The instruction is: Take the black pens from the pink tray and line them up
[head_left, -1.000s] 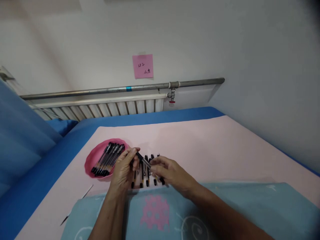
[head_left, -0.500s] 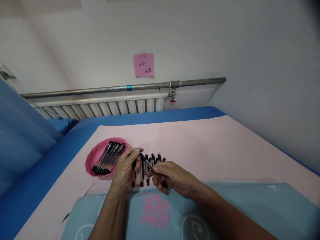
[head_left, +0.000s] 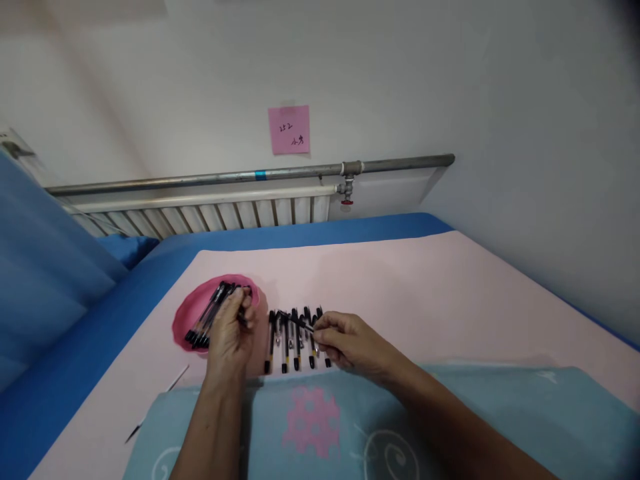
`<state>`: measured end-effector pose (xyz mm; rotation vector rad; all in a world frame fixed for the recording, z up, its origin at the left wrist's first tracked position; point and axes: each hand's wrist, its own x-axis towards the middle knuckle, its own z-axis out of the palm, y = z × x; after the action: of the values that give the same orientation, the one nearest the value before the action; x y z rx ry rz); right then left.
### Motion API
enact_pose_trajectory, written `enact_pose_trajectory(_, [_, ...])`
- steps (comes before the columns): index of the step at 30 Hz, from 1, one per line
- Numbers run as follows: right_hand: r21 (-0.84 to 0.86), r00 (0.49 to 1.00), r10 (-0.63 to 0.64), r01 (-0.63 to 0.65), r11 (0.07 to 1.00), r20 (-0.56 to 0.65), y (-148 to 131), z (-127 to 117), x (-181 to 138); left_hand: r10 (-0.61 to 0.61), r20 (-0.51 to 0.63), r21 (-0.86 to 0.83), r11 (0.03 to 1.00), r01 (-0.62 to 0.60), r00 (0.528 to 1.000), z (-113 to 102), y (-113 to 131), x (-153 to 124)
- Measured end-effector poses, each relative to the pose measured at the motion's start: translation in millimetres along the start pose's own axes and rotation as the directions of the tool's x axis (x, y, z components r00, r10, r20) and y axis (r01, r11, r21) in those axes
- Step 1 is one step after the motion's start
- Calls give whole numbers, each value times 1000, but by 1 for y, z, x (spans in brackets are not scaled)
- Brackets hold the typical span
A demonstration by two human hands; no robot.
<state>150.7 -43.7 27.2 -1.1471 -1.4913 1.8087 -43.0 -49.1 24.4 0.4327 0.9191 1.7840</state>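
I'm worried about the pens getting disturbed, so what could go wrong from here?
The pen in the right hand slants across the row of pens, so it might knock some askew. The left hand is at the right side of the pink bowl, so a careless move could nudge the bowl or shift the pens inside.

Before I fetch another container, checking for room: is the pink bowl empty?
No, partly filled: dark pens lie slanted inside the pink bowl, with bare pink showing at its left; the left hand hides part.
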Motion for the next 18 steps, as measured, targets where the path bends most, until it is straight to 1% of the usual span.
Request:
enact_pose_trajectory(2, [-10,999,-23,23,1000,-26,1,-4,2,13,-29,3,1000,-13,1000,-3,3,2])
enact_pose_trajectory(3, [-8,998,-36,36,999,-42,2,-6,2,-2,-12,30,1000,3,1000,-3,3,1])
enact_pose_trajectory(5, [-4,996,-59,59,998,-64,2,-7,3,-95,78,125,988,85,992,0,0,-3])
enact_pose_trajectory(7, [-2,995,-69,69,998,-70,2,-5,3,-229,179,229,956,186,957,4,-5,-10])
enact_pose_trajectory(9, [-2,996,-65,65,998,-64,3,-2,3,-315,234,291,925,243,920,9,-11,-16])
enact_pose_trajectory(10, [-8,996,-63,63,998,-60,3,-1,3,-327,239,302,920,251,914,11,-14,-18])
enact_pose_trajectory(13, [-76,996,-80,77,994,-38,5,0,2,-295,219,307,925,222,930,12,-18,-19])
enact_pose_trajectory(15, [-205,993,-116,109,973,-26,5,-5,2,-225,172,277,945,172,959,10,-15,-15])
enact_pose_trajectory(16, [-301,988,-152,136,944,-31,5,-9,2,-173,137,244,960,136,975,8,-12,-12])
enact_pose_trajectory(18, [-528,964,-250,169,832,-85,3,-20,2,-53,36,163,986,46,998,2,-4,-5])
